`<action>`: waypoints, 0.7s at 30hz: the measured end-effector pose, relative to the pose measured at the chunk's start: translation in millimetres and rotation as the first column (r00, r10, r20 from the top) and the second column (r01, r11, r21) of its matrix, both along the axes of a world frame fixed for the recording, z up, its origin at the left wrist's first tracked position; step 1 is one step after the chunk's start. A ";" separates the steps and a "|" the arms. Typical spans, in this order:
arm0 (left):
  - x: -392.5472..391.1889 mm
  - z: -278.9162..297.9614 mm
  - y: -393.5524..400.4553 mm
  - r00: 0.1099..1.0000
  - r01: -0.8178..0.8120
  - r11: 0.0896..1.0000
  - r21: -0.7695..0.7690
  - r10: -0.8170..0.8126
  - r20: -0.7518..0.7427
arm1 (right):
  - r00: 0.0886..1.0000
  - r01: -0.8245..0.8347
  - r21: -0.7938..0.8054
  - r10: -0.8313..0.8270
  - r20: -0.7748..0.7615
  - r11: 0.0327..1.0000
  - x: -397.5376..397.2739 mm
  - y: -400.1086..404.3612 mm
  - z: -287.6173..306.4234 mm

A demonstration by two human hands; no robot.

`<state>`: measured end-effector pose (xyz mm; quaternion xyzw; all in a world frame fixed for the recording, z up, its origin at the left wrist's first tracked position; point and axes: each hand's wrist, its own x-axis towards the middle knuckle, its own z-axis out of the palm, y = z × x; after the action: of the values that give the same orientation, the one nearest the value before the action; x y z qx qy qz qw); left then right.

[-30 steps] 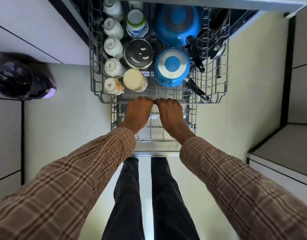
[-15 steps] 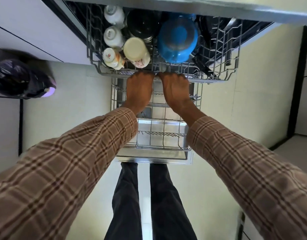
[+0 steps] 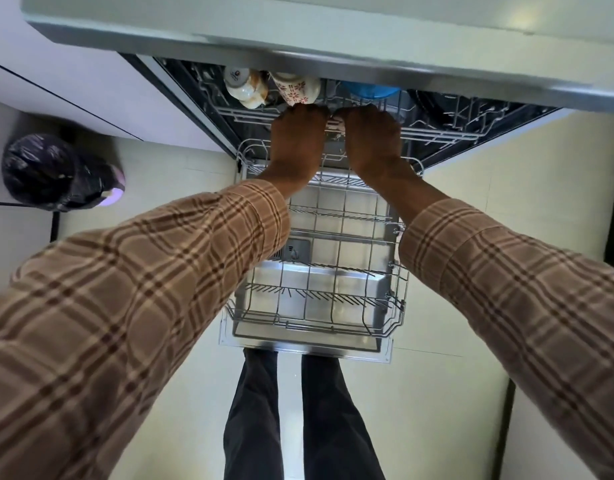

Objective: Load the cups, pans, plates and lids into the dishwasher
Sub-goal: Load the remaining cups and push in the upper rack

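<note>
At the upper rack front rail, left hand and right hand are gripping side by side; two cups are sitting just behind, lower rack extended below.

Count, head view:
- Hands: two. left hand and right hand, side by side at the front rail of the upper rack.
- Dishwasher racks: two. The upper rack, and the lower rack pulled out over the open door.
- Cups in sight in the upper rack: two. A white cup and a red-patterned cup, just beside each other.
- Blue vessels: one, blue pot, mostly hidden under the desk edge.
- Bins with black liner: one, bin on the floor.
</note>
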<state>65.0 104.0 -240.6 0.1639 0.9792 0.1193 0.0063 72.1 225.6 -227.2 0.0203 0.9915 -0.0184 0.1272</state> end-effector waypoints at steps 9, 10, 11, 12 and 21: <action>1.5 -14.7 -9.3 0.999 0.034 0.996 0.088 -0.032 -0.024 | 0.998 0.015 -0.005 -0.015 -0.068 1.000 4.2 -2.8 -10.1; 3.7 -19.2 -11.3 0.998 0.053 0.993 0.105 -0.049 -0.038 | 0.997 0.012 0.002 -0.012 -0.081 1.000 6.2 -5.1 -10.3; 6.1 -24.0 -13.3 0.997 0.070 0.993 0.099 -0.066 -0.044 | 0.996 0.004 0.003 -0.004 -0.089 1.000 7.9 -7.0 -11.6; 9.7 -28.5 -14.8 0.996 0.082 0.994 0.078 -0.079 -0.039 | 0.996 -0.004 0.000 0.004 -0.093 1.000 9.6 -8.3 -13.0; 89.3 64.8 -117.1 0.991 0.110 0.994 0.024 -0.112 0.080 | 0.996 -0.079 -0.064 0.082 0.040 0.995 96.2 -73.9 52.3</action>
<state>154.3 -13.1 -175.9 0.2133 0.9663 0.1349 0.0509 168.3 151.7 -174.9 -0.0231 0.9875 -0.0436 0.1496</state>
